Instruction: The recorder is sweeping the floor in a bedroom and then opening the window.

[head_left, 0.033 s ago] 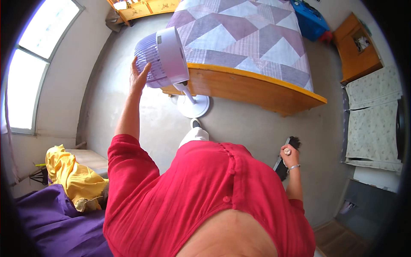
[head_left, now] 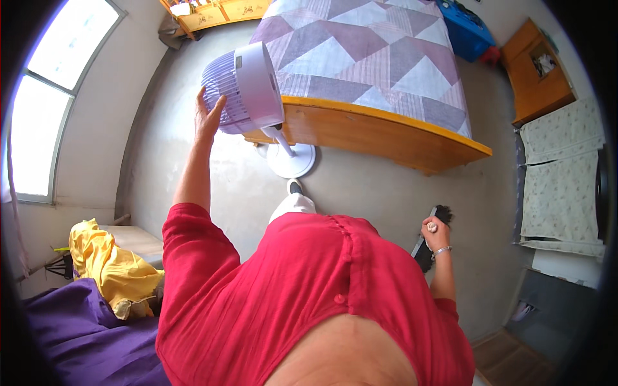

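A white standing fan (head_left: pixel 261 83) with a round base stands on the floor at the foot of the bed. My left hand (head_left: pixel 208 116) reaches forward to its head, fingers and thumb spread against the slatted grille. Low on the right, my right hand (head_left: pixel 438 238) is closed round the upper end of a broom handle (head_left: pixel 432 227), seen end-on from above. Beneath the fist shows the dark-bristled broom head (head_left: pixel 443 212) near the floor; the hand covers its middle and most of the handle.
Beyond the fan is a bed (head_left: pixel 360 58) with a wooden footboard (head_left: pixel 386 132). At left lie yellow cloth (head_left: pixel 112 267) and purple cloth (head_left: pixel 90 328), below a window (head_left: pixel 42 135). Cloth-covered furniture (head_left: pixel 560 186) and a wooden cabinet (head_left: pixel 534 71) line the right side.
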### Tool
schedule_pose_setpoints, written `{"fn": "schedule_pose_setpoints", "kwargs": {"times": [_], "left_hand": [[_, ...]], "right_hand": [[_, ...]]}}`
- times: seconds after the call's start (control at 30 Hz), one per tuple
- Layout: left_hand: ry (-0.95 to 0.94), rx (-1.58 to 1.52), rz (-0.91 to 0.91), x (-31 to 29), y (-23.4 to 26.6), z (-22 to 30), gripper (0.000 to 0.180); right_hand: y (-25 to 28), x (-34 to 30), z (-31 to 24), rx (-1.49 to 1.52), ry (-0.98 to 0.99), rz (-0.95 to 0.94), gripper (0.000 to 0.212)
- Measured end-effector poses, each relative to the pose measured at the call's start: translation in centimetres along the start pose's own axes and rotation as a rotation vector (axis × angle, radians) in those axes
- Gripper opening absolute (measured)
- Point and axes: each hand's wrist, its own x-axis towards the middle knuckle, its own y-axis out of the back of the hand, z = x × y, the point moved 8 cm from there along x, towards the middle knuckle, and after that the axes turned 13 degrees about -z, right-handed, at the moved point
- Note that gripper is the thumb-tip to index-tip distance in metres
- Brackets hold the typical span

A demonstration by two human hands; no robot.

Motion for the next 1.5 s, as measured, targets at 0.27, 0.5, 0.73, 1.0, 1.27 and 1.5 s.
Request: {"fn": "schedule_pose_setpoints", "kwargs": {"times": [0.27,0.5,0.73,1.0,1.27,1.5], "left_hand": [[0.001,-0.095,-0.033,-0.2,0.2,0.2,0.076],[0.010,-0.152,0.072,-1.9,-0.1,-0.4,0.080],[0.082,-0.013,0.107,-9.0,-2.1,-7.1,0.072],[0.142,-0.086,-0.669,-19.2,-16.4,-15.4,0.037],[-0.046,-0.092,-1.286,-25.2,-25.8,0.4,0.035],[-0.760,-0.131,-1.145,-31.0,-27.9,16.5,0.052]], "right_hand": [[-0.4,0.9,-1.2,-0.046,-0.084,-0.012,0.012],[1.7,-2.5,0.0,0.067,0.019,0.189,0.011],[6.5,-6.8,4.3,0.089,-0.065,0.414,0.011],[15.9,-9.5,3.0,0.217,-0.061,0.390,0.005],[18.4,-16.2,-20.6,0.160,0.125,0.402,0.011],[15.6,-17.0,-27.6,0.281,0.305,0.353,0.007]]}}
